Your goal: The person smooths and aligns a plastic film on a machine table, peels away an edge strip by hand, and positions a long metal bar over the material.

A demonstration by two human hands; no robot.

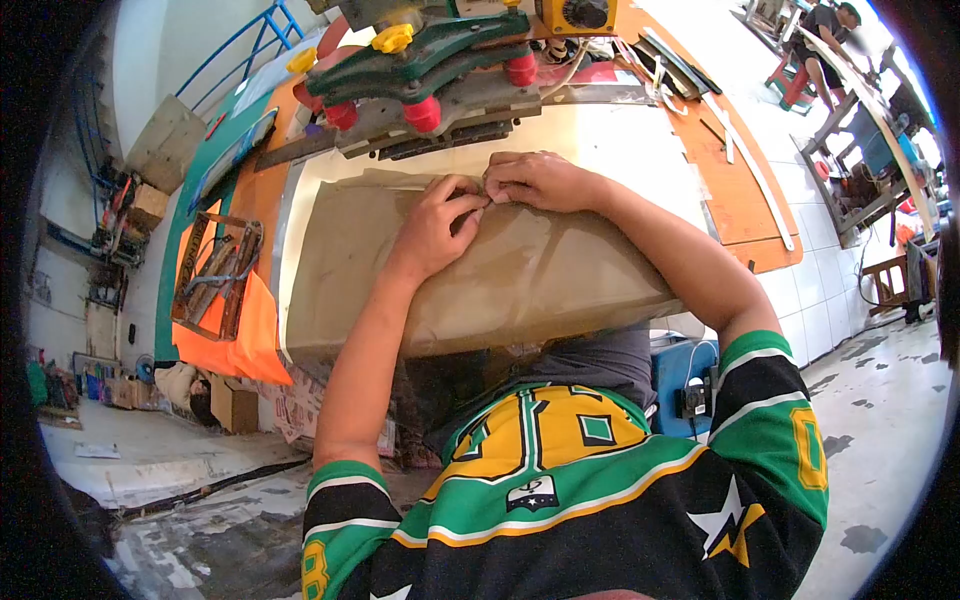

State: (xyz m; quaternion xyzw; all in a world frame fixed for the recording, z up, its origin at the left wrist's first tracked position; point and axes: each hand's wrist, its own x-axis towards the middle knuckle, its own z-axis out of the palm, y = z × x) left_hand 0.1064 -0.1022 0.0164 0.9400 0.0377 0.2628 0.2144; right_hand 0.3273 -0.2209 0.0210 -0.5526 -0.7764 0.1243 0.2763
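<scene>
1. Nearest the camera is a black, green and yellow jersey (560, 500), its wearer leaning in close to the work.
2. Both hands are closed in a pinch, fingertips meeting over the far part of a brown sheet (480, 300). The left hand (450, 220) and right hand (530, 184) seem to grip the material between them; the exact pinch point is too small to make out. Holding it from two sides probably keeps that spot taut and within sight.
3. The brown sheet lies across a bright panel (640, 140) set on the orange desk (738, 222), its near edge reaching toward the lap. Light from beneath likely helps show creases and edges through it.
4. Just beyond the hands stands a green machine head (430, 62) with red cylinders and yellow knobs, perhaps kept central so that work can slide under it.
5. To the left, a wooden frame (240, 285) rests on orange material (240, 335), possibly as a weight. Lettering on the frame is too blurred to read.
6. On the jersey, the right sleeve shows what looks like a "0", the left an "8" or "B"; the large chest characters are cut by folds. No brand is legible.
</scene>
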